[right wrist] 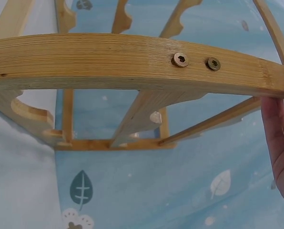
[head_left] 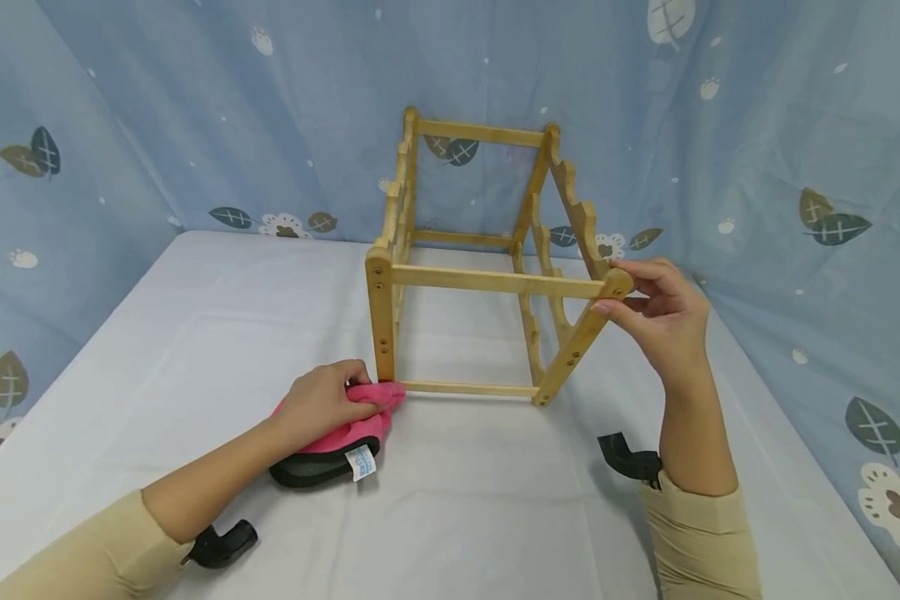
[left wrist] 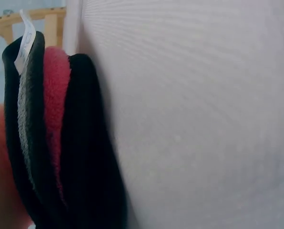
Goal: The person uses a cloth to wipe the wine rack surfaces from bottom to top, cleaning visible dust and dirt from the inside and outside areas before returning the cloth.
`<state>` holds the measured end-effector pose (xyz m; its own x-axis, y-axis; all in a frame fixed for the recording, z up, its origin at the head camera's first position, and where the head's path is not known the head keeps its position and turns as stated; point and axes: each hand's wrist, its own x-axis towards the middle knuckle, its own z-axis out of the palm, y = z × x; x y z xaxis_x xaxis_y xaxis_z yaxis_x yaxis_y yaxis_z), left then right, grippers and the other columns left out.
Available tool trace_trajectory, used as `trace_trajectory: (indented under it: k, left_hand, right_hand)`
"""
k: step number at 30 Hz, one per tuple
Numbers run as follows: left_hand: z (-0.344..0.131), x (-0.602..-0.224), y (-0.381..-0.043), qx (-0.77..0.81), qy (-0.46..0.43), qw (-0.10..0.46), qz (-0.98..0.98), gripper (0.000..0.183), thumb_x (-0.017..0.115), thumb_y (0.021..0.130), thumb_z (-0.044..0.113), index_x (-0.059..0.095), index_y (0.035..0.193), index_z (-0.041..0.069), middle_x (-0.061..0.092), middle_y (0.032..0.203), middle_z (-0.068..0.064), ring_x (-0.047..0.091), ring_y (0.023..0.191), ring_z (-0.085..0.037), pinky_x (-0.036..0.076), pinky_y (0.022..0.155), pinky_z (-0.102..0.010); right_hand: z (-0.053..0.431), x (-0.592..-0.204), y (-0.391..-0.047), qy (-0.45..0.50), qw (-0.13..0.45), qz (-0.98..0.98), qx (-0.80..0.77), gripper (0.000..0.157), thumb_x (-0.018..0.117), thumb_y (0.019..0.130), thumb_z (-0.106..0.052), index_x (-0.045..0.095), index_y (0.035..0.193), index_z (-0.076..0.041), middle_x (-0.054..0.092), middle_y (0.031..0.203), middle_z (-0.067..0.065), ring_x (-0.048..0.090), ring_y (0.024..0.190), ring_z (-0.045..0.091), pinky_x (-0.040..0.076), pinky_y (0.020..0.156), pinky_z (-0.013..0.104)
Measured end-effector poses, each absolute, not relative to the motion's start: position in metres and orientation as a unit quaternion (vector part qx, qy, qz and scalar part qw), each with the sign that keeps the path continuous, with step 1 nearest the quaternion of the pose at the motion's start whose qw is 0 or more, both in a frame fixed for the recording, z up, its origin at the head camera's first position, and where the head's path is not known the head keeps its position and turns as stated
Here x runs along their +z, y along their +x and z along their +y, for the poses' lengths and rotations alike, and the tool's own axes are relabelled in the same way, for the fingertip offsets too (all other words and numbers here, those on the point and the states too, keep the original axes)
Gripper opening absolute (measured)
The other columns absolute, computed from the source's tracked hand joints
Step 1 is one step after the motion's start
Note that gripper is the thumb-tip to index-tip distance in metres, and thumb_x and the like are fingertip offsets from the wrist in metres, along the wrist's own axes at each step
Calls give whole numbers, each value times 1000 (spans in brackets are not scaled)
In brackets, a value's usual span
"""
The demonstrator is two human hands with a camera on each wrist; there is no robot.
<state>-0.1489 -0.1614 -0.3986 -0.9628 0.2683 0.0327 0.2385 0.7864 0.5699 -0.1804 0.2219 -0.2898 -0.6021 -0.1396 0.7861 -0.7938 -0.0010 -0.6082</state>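
Observation:
A pale wooden rack [head_left: 495,282] with scalloped side rails stands on the white-covered table. My right hand [head_left: 671,312] pinches its near upper right corner between thumb and fingers. In the right wrist view that hand [right wrist: 281,143] shows at the right edge, by the end of a post [right wrist: 108,62] with metal bolts. At the rack's lower left, my left hand [head_left: 326,408] grips a folded pink cloth [head_left: 345,435] with black edging and a white label. Part of the cloth touches the foot of the left front post [head_left: 382,317]. Some left fingers are hidden by the cloth.
A white cloth [head_left: 465,517] covers the table. Blue curtains [head_left: 270,108] with leaf prints hang behind and at both sides, and the rack's far end stands close to the back one. A black mount [head_left: 630,458] sticks out at the right wrist, another black mount [head_left: 225,543] at the left.

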Motion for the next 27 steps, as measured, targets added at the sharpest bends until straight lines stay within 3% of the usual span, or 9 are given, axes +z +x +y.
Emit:
trace_trajectory:
  k: [8, 14, 22, 27]
  left_hand:
    - [-153, -390, -131, 286, 143, 2, 947, 25, 78, 72, 32, 59, 83, 19, 50, 63, 9, 44, 56, -9, 35, 52, -27]
    - [-139, -375, -122, 301, 169, -29, 938, 26, 79, 71, 33, 60, 85, 22, 54, 69, 15, 47, 58, -6, 39, 53, -25]
    - [-121, -361, -119, 329, 191, -59, 923, 27, 81, 71, 29, 61, 87, 19, 57, 74, 12, 49, 62, -4, 43, 55, -22]
    - [-101, -353, -117, 368, 241, -106, 892, 29, 83, 70, 24, 61, 88, 17, 60, 77, 10, 51, 65, -2, 45, 57, -20]
  right_hand:
    - [224, -292, -179, 350, 268, -671, 596, 49, 79, 71, -3, 58, 111, 18, 61, 93, 3, 65, 86, 12, 53, 72, 19]
    - [225, -288, -177, 349, 269, -680, 587, 51, 79, 72, -5, 57, 112, 17, 61, 96, 2, 65, 88, 11, 53, 75, 20]
    - [227, -287, -176, 357, 257, -685, 580, 53, 78, 72, -6, 56, 115, 17, 61, 98, 1, 65, 90, 11, 53, 76, 20]
    - [230, -287, -176, 358, 248, -687, 582, 53, 78, 72, -4, 56, 116, 16, 62, 98, 1, 65, 90, 11, 53, 76, 20]
